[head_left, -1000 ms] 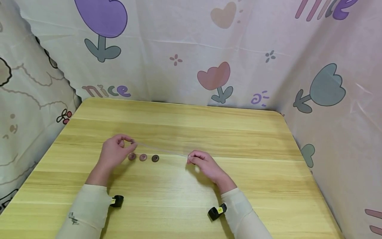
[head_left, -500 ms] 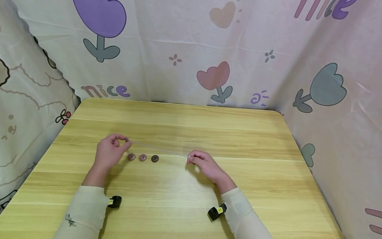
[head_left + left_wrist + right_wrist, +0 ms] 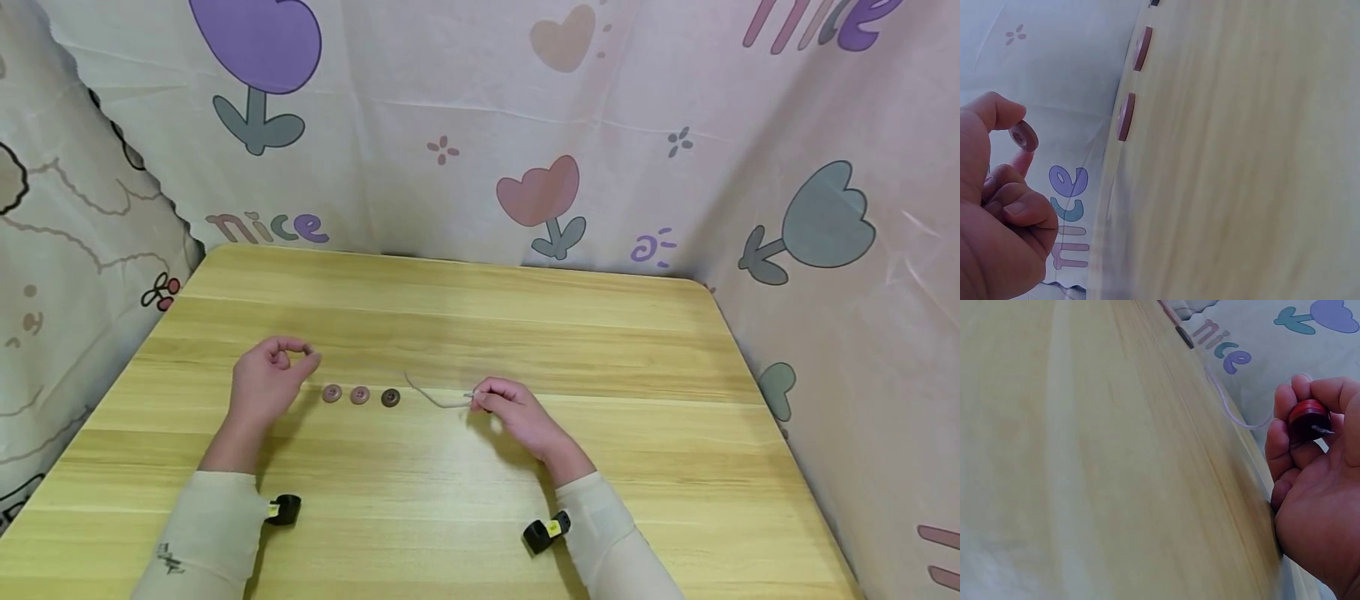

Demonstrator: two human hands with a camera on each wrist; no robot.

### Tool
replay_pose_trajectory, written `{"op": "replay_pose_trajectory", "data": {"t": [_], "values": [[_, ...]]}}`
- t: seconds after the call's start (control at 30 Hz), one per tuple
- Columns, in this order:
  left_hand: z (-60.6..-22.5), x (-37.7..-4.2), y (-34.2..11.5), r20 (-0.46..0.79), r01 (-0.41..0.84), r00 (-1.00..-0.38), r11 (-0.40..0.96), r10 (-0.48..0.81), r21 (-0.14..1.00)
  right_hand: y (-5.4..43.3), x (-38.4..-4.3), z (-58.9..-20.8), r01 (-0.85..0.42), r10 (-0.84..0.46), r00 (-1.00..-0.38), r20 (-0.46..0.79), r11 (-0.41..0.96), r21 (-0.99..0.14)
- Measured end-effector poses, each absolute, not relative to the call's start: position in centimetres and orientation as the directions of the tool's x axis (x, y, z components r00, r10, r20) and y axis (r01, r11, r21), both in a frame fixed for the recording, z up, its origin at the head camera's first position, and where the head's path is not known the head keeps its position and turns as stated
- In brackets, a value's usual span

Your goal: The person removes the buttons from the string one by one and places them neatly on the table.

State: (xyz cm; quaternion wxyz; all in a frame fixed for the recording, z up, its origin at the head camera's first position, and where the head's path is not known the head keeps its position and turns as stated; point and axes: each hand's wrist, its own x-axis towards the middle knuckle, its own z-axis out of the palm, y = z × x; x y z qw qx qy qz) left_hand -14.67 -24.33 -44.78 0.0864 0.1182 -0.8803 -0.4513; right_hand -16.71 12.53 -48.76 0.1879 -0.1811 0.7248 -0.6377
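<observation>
My left hand (image 3: 264, 379) pinches a brown button (image 3: 1024, 135) between thumb and index finger, held up above the table at left. Just to its right, three buttons lie in a row: a brown one (image 3: 332, 393), a pinkish-brown one (image 3: 360, 395) and a darker one (image 3: 391, 397). My right hand (image 3: 517, 412) grips a thin pale string (image 3: 442, 405), whose loose end curves out toward the dark button. In the right wrist view, a dark red, layered round piece (image 3: 1309, 419) sits within the curled fingers, with a short whitish string end sticking out of it.
The wooden table (image 3: 450, 508) reaches back to a printed curtain (image 3: 412, 192) hung behind it and along both sides. A small black camera sits on each wrist, the left (image 3: 283, 510) and the right (image 3: 545, 532), over pale sleeves.
Earlier the string ran taut between both hands. My left hand has moved left with the button, and the string has come free of it, curling loose from my nearly still right hand.
</observation>
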Motion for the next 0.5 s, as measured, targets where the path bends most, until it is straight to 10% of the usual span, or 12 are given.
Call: {"op": "replay_pose_trajectory", "data": {"t": [0.5], "values": [[-45.2,-13.1,-22.6,0.005,-0.029,-0.999,0.665,-0.049,0.746,12.5,-16.8,-48.9,-0.017,-0.507,-0.861,-0.046,0.118,-0.993]]}}
